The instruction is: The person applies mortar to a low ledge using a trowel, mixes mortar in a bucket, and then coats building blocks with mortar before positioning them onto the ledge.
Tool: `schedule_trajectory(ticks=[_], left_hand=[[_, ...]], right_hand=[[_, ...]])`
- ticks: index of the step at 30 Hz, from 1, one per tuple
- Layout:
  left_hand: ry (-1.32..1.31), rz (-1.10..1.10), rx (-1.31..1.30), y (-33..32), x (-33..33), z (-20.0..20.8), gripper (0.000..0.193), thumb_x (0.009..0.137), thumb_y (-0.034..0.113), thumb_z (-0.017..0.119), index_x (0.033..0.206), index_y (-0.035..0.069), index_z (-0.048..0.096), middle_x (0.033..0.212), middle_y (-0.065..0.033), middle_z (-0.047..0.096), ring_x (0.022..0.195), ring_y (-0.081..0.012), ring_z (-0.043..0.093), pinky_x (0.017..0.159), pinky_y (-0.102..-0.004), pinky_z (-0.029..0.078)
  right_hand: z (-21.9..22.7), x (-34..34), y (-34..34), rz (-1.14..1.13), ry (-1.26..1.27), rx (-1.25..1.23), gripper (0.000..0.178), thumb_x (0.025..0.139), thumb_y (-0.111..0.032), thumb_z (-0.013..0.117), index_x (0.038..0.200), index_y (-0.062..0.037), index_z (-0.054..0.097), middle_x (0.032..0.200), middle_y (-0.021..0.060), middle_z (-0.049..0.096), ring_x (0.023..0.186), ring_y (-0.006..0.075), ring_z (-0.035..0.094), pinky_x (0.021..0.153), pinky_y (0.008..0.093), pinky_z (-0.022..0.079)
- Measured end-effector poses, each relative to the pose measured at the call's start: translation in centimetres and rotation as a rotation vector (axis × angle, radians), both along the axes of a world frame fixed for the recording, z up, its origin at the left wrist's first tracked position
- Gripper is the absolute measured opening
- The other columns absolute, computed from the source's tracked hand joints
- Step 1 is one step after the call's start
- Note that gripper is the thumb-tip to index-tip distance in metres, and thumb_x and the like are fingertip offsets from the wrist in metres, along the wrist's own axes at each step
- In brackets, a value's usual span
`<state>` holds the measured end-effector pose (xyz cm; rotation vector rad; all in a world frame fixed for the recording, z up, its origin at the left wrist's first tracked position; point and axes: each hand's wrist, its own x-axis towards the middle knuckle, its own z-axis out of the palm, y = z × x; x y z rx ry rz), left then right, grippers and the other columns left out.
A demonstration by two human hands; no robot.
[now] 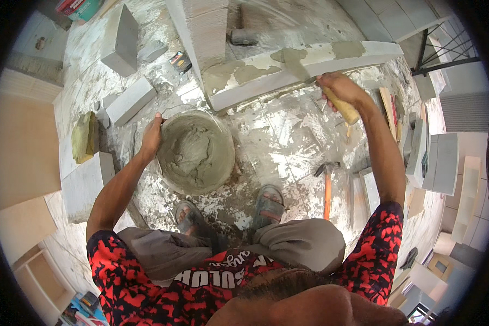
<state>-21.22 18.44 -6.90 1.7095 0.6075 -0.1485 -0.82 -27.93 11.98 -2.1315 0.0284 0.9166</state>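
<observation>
My left hand (152,136) grips the rim of a round bucket (226,163) on its left side. Grey wet mortar (193,152) lies inside, heaped in the middle. In my right hand (339,89) is a trowel with a pale wooden handle (346,110). Its blade (297,66) rests at the top of a low block wall (250,89), where patches of mortar (255,73) are spread. How firmly the blade touches the mortar I cannot tell.
White blocks (130,101) and a taller block (119,41) stand at the left, near a yellow sponge-like piece (85,137). A tape measure (180,62) lies by the wall. A hammer (327,190) is right of my feet. Stacked blocks (442,163) are farther right.
</observation>
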Motion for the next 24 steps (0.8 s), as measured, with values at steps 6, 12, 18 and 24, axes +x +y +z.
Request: schedule_trajectory(ticks=[6,12,18,24], left_hand=[[0.036,-0.019,-0.035,-0.1,0.0,0.5,0.064,0.096,0.052,0.035,0.105,-0.005,0.061,0.1,-0.0149,0.062,0.092,-0.0219,0.055,0.085,-0.0332,0.042],[0.063,0.011,-0.025,0.1,-0.1,0.1,0.064,0.096,0.053,0.035,0.103,-0.004,0.062,0.098,-0.0137,0.062,0.09,-0.0216,0.055,0.084,-0.0335,0.042],[-0.002,-0.012,0.029,0.1,-0.1,0.0,0.062,0.097,0.052,0.034,0.102,-0.003,0.062,0.097,-0.0137,0.062,0.09,-0.0213,0.056,0.083,-0.0338,0.042],[0.02,-0.008,0.056,-1.0,-0.1,1.5,0.062,0.097,0.051,0.034,0.101,-0.003,0.062,0.096,-0.0129,0.063,0.088,-0.0207,0.056,0.081,-0.0337,0.043]], right_hand=[[-0.8,-5.5,6.8,0.148,0.031,0.04,0.034,0.094,-0.033,0.049,0.099,0.0011,0.053,0.07,0.0088,0.054,0.048,0.0155,0.053,0.039,0.0293,0.045],[-1.3,-7.6,11.0,0.519,-0.268,-0.095,0.039,0.093,-0.028,0.045,0.103,0.0077,0.055,0.081,0.0198,0.06,0.059,0.0295,0.061,0.061,0.0401,0.052],[-1.6,-4.3,8.6,0.761,-0.615,-0.455,0.04,0.094,-0.03,0.044,0.099,0.008,0.055,0.09,0.0303,0.06,0.078,0.0412,0.062,0.072,0.0459,0.049],[-0.2,-2.4,4.3,0.037,-0.133,-0.102,0.034,0.091,-0.027,0.049,0.095,0.0065,0.056,0.071,0.0138,0.058,0.05,0.0241,0.058,0.046,0.0369,0.049]])
